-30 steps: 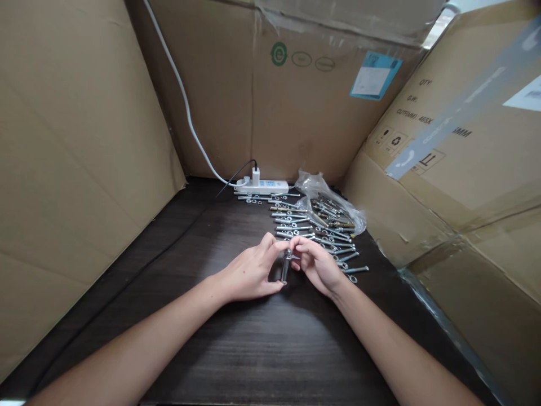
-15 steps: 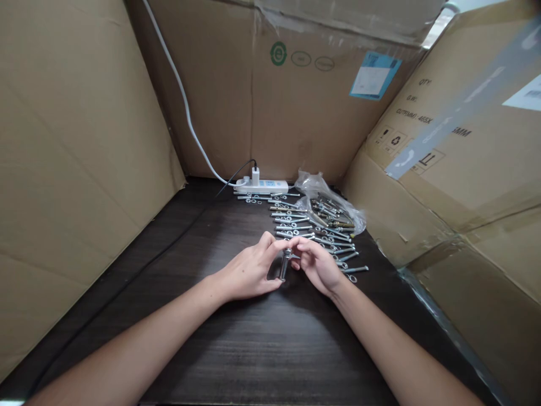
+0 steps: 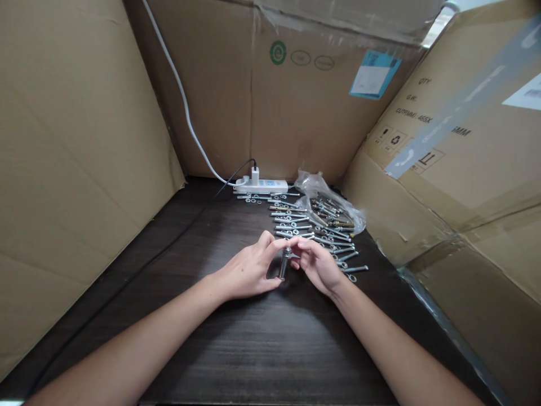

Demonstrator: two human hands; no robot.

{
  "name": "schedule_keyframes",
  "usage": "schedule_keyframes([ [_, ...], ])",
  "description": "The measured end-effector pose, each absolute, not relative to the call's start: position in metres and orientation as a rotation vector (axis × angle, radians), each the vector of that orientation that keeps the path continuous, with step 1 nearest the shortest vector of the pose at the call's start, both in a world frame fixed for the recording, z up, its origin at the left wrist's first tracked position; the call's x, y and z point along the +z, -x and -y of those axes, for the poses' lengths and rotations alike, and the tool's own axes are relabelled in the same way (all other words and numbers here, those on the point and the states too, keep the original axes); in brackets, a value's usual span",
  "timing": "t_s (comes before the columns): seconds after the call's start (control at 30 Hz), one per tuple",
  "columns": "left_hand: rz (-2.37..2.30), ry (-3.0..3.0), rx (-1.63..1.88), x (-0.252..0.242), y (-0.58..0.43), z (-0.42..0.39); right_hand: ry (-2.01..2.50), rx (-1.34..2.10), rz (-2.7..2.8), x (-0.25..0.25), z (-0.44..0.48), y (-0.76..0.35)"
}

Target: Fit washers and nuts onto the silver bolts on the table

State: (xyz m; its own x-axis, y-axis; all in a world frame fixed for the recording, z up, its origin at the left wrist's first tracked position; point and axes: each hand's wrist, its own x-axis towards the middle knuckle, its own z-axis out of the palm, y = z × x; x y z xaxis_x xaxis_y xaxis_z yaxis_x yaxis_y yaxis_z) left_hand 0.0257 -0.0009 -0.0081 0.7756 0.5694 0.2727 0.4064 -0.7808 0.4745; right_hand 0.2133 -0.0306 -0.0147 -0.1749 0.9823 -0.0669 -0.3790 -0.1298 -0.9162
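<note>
My left hand and my right hand meet over the dark table. Between them stands a silver expansion bolt, roughly upright. My left thumb and forefinger pinch it from the left side. The fingertips of my right hand are closed on its top end. Just beyond the hands lie rows of bolts, sleeves and washers on the table.
A clear plastic bag of bolts lies at the back right. A white power strip with a plug and white cable sits against the rear cardboard box. Cardboard walls stand left and right.
Hardly anything differs; both hands stay on the bolt, shifted very slightly upward in the picture.
</note>
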Motion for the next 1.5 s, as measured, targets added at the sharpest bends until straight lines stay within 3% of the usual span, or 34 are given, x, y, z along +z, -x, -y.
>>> schedule_keyframes([
  [1.5, -0.809, -2.610, 0.594, -0.0108, -0.0246, -0.0022, 0.872, 1.572, 0.936, -0.0150, 0.0305, -0.2138],
])
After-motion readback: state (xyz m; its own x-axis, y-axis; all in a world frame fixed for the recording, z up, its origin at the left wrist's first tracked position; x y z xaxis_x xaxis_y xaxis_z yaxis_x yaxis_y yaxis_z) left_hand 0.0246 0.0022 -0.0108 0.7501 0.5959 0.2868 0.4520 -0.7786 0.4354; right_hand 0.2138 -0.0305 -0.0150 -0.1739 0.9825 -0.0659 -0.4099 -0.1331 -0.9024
